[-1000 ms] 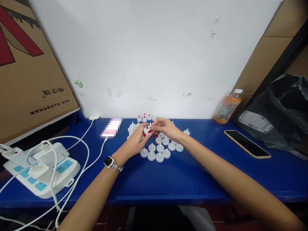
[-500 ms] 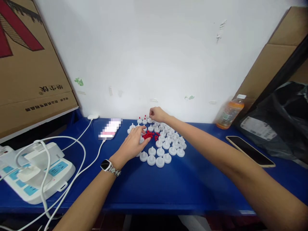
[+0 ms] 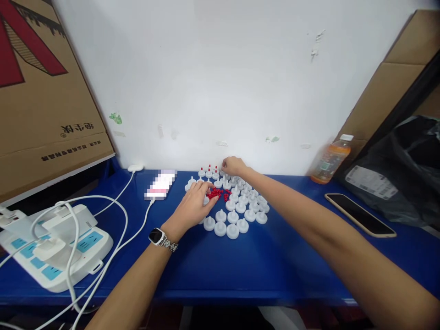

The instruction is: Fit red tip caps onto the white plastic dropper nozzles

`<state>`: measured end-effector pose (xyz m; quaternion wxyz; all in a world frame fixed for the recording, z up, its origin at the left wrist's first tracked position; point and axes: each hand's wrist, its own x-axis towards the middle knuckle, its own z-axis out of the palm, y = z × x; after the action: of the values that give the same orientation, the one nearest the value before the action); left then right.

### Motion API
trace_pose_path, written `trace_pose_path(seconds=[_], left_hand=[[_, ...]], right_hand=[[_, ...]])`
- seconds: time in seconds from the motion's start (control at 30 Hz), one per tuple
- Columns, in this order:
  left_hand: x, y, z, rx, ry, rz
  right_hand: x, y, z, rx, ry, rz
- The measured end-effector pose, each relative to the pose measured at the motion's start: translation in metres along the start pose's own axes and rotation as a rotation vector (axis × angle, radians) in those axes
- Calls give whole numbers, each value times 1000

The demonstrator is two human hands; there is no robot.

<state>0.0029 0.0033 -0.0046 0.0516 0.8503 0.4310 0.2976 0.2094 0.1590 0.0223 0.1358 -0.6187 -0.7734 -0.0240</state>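
My left hand (image 3: 195,204), a watch on its wrist, lies over the left side of the cluster. Its fingers curve forward with the thumb apart, at the edge of a pile of small red caps (image 3: 216,193). My right hand (image 3: 233,166) is at the back of the cluster by the wall, fingers pinched together. Whatever is between those fingertips is too small to make out. White round discs with a short upright spout (image 3: 220,228) surround the red pile. Just left of my right hand, several red-tipped white discs (image 3: 209,173) stand in the back rows.
On the left are a white power strip (image 3: 84,263) with looping cables and a lit phone (image 3: 161,184) on a cable. A dark phone (image 3: 359,214), an orange drink bottle (image 3: 330,160) and a black plastic bag (image 3: 395,169) are on the right. Cardboard boxes (image 3: 51,105) flank the white wall.
My right hand has shifted slightly right along the back row, and more red-tipped discs show beside it. My left hand stays by the red pile. The view has moved a little.
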Motion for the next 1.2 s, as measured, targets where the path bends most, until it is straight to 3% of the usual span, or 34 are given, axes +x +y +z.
trace_pose_path(seconds=[0.2,0.37,0.47,0.6,0.7,0.8,0.97,1.07,1.2], left_hand=[[0,1,-4,-15,-6,-36],[0,5,-7,24,97,-11],[0,10,-7,31,116,15],[1,11,-5,15,32,0],[1,7,-2,27,-4,-2],[1,3,1,40,-11,18],[1,1,3,33,-37,23],[1,1,3,21,-39,34],[1,2,2,2,-33,40]], right_hand=[[-16,-4,-5,78,69,-14],[-67,-19,-22,460,263,-142],[-106,-36,-28,696,208,-218],[-133,-47,-28,876,140,-245],[-132,-39,-24,807,128,-207],[-121,-27,-20,511,106,-164],[-101,-25,-15,52,-41,-162],[-93,-30,-11,-18,-102,-147],[-94,-32,-6,12,-69,-141]])
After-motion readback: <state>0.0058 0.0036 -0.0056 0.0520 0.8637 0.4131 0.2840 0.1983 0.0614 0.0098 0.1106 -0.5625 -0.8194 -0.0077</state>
